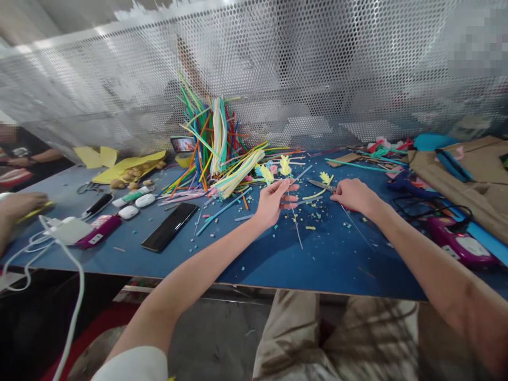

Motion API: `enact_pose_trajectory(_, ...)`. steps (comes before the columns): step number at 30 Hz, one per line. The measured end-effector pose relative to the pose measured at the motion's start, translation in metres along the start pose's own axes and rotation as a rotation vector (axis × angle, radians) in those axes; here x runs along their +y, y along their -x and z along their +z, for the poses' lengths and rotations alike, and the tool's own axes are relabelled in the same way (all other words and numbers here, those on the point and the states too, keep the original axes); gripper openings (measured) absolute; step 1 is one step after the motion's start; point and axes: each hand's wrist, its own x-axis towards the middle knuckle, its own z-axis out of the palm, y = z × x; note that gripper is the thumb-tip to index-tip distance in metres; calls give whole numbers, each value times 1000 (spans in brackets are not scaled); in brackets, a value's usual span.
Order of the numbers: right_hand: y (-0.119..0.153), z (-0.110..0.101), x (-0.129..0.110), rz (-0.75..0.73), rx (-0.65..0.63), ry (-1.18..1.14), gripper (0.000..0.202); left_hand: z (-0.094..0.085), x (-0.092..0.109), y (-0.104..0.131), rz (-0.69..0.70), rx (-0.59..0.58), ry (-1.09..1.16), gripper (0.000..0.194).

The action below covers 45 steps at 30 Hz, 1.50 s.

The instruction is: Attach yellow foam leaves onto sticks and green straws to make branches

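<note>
Between its thumb and fingers, my left hand [275, 201] pinches a thin pale strand [297, 227] that hangs down over the blue table. To its right, my right hand [353, 194] is closed on scissors [322, 185], whose blades point left toward my left hand. Another thin wire [357, 227] trails below my right hand. Yellow fuzzy pieces [284, 165] stand just behind my left hand, and another yellow piece [326, 178] lies by the blades. Small coloured clippings are scattered around both hands.
Behind on the left is a pile of coloured pipe cleaners [218, 137]. A black phone [170, 227], purple power strip [99, 230] and white cables lie left. Brown paper [472, 180] and another purple strip [462, 246] are right. Another person's hand [24, 205] rests far left. A perforated metal screen [317, 74] stands behind.
</note>
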Motion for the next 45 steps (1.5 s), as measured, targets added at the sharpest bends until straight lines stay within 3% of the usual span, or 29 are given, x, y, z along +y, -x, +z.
enact_pose_trajectory(5, 0, -1, 3, 22, -113, -83, 31, 2, -2, -3, 54, 52, 148, 37)
enact_pose_trajectory(11, 5, -10, -2, 41, -85, 9, 26, 7, 0, -2, 206, 140, 215, 36)
enact_pose_trajectory(20, 11, -15, 0, 72, -173, 108, 28, 11, 3, 3, 160, 132, 102, 42)
enact_pose_trajectory(25, 23, -19, 0, -18, -243, 50, 31, 16, 3, 8, 162, 88, 45, 40)
enact_pose_trajectory(28, 30, -26, -1, -74, -243, -148, 30, 15, 0, 9, 155, 57, 31, 39)
enact_pose_trajectory(35, 33, -35, -3, -183, -141, -912, 33, 16, -3, 10, 188, 3, 67, 36)
enact_pose_trajectory(41, 37, -31, -24, -251, -41, -1368, 27, 17, -2, 10, 173, -22, 87, 33)
enact_pose_trajectory(43, 41, -30, -32, -273, 93, -1448, 25, 17, -3, 10, 180, -11, 82, 32)
enact_pose_trajectory(45, 44, -31, -37, -293, 340, -1457, 24, 17, -3, 10, 194, 5, 60, 32)
